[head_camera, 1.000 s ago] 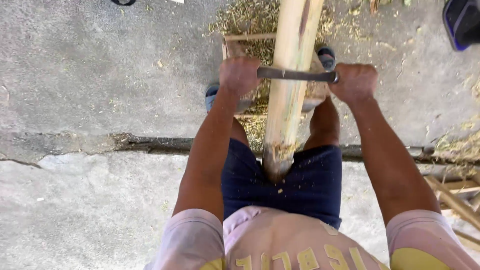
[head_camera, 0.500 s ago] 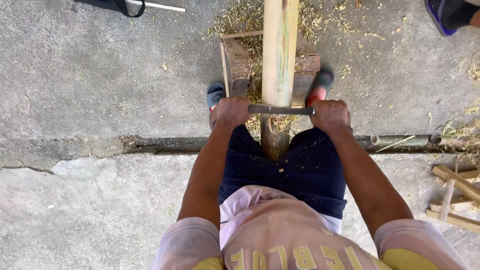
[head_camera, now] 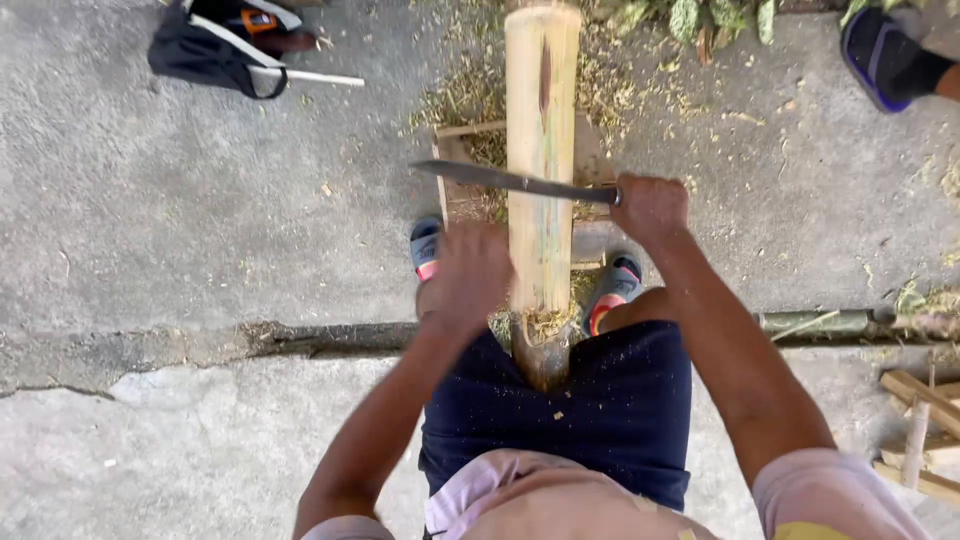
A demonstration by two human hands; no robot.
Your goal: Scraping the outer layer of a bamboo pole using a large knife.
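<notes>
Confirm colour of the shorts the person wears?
Dark navy shorts, flecked with pale shavings; head view.

Rough grey concrete ground (head_camera: pixel 180 200), dark crack (head_camera: pixel 300 338) running across. Relative to crack: black bag with white straps (head_camera: pixel 215 55) well beyond, far left; low wooden frame (head_camera: pixel 450 170) beyond, ringed by pale shavings (head_camera: pixel 470 95); green bamboo pole (head_camera: pixel 830 322) along it, right; loose wooden slats (head_camera: pixel 920 420) on near side, right edge.

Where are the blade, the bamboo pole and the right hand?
blade (head_camera: pixel 480 177), head view, on the flat metal left of the pole.
bamboo pole (head_camera: pixel 541 110), head view, on its upper shaft.
right hand (head_camera: pixel 651 207), head view, on the knuckles gripping the handle.
</notes>
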